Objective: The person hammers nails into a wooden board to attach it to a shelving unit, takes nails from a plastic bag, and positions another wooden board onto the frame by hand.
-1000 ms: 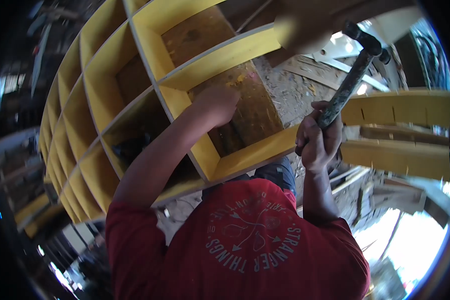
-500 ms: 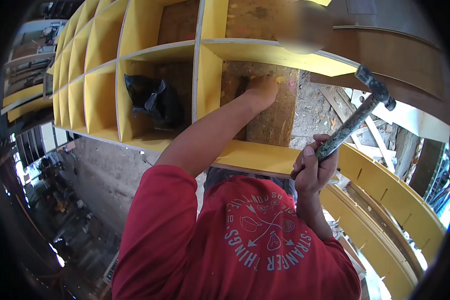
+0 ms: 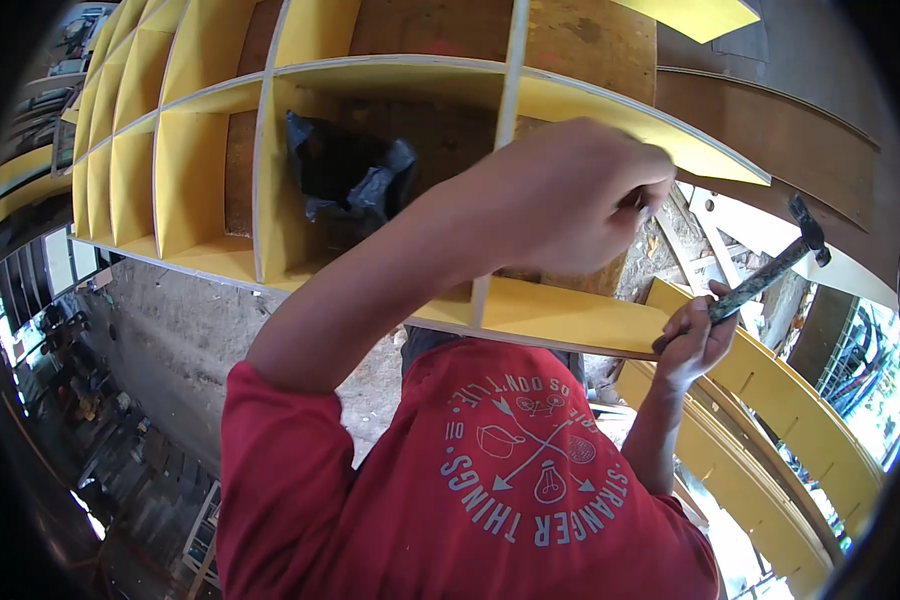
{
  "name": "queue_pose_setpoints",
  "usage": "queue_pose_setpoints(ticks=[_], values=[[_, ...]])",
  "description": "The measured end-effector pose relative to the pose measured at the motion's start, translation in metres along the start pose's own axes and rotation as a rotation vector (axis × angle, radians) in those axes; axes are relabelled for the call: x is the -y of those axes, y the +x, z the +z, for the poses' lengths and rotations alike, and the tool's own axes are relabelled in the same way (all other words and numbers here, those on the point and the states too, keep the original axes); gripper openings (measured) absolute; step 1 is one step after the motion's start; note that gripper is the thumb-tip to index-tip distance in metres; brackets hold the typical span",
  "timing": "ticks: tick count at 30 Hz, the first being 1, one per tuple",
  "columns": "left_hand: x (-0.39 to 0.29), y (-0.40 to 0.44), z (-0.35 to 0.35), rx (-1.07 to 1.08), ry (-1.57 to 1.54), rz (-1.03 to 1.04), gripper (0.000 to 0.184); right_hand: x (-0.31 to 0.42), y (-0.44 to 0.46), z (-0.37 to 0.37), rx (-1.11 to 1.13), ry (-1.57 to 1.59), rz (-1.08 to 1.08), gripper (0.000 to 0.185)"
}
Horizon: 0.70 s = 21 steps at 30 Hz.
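My left hand [image 3: 595, 195] is raised in front of the yellow shelf frame [image 3: 570, 310], its fingers curled closed. A tiny pale tip shows at the fingers, too small and blurred to name. My right hand [image 3: 698, 338] grips a hammer [image 3: 755, 287] by its worn handle, beside the near board's right end. The dark metal hammer head points up and away to the right. In the compartment left of my left hand lies a black plastic bag [image 3: 345, 170], partly covered by my forearm.
More yellow compartments [image 3: 195, 170] run to the left. Long yellow boards [image 3: 770, 370] lie at the right, with wood scraps [image 3: 715, 245] on the ground behind them. A brown panel [image 3: 760, 130] lies at the back right. Bare ground [image 3: 185, 330] shows at the left.
My left hand has come up out of the compartment, towards me and to the right. My right hand and the hammer now appear farther right and lower. The whole view has shifted.
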State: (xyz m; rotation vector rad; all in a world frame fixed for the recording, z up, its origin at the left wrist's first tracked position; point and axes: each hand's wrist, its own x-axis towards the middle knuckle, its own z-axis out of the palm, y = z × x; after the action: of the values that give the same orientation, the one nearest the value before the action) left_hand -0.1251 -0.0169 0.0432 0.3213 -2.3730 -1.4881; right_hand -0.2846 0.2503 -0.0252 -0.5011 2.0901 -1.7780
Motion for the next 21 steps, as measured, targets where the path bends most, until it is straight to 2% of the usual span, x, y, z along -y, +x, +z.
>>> queue_pose_setpoints(ticks=[1, 3, 5, 7, 9, 12, 15, 18, 19, 20, 21], values=[[-0.005, -0.026, -0.021, -0.035, -0.120, 0.050, 0.008, 0.000, -0.001, 0.002, -0.022, -0.013, -0.001, 0.029], [-0.007, -0.088, -0.055, -0.081, -0.343, -0.075, 0.008, -0.006, 0.000, 0.000, -0.051, -0.034, -0.011, 0.030], [-0.001, -0.155, -0.066, -0.208, -0.670, -0.286, 0.008, -0.006, 0.000, 0.003, -0.068, -0.069, -0.009, 0.030], [0.005, -0.215, -0.085, -0.078, -0.766, -0.422, 0.004, -0.003, -0.003, 0.007, -0.102, -0.085, -0.002, 0.030], [0.005, -0.261, -0.094, 0.077, -0.789, -0.556, 0.009, -0.002, -0.005, 0.008, -0.113, -0.117, -0.008, 0.033], [0.021, -0.317, -0.069, 0.327, -0.615, -0.632, 0.016, -0.007, -0.006, 0.007, -0.121, -0.159, -0.042, 0.030], [0.043, -0.335, -0.013, 0.375, -0.396, -0.802, 0.023, -0.010, -0.007, 0.005, -0.092, -0.182, -0.101, 0.033], [0.079, -0.333, 0.065, 0.121, -0.419, -0.915, 0.026, -0.005, -0.011, 0.009, -0.084, -0.192, -0.169, 0.036], [0.090, -0.328, 0.084, 0.034, -0.480, -0.913, 0.028, -0.006, -0.011, 0.009, -0.057, -0.237, -0.240, 0.044], [0.099, -0.321, 0.099, -0.061, -0.530, -0.856, 0.027, -0.005, -0.015, 0.005, -0.049, -0.286, -0.256, 0.039], [0.105, -0.314, 0.113, -0.156, -0.580, -0.798, 0.026, -0.004, -0.017, 0.005, -0.018, -0.360, -0.416, 0.033]])
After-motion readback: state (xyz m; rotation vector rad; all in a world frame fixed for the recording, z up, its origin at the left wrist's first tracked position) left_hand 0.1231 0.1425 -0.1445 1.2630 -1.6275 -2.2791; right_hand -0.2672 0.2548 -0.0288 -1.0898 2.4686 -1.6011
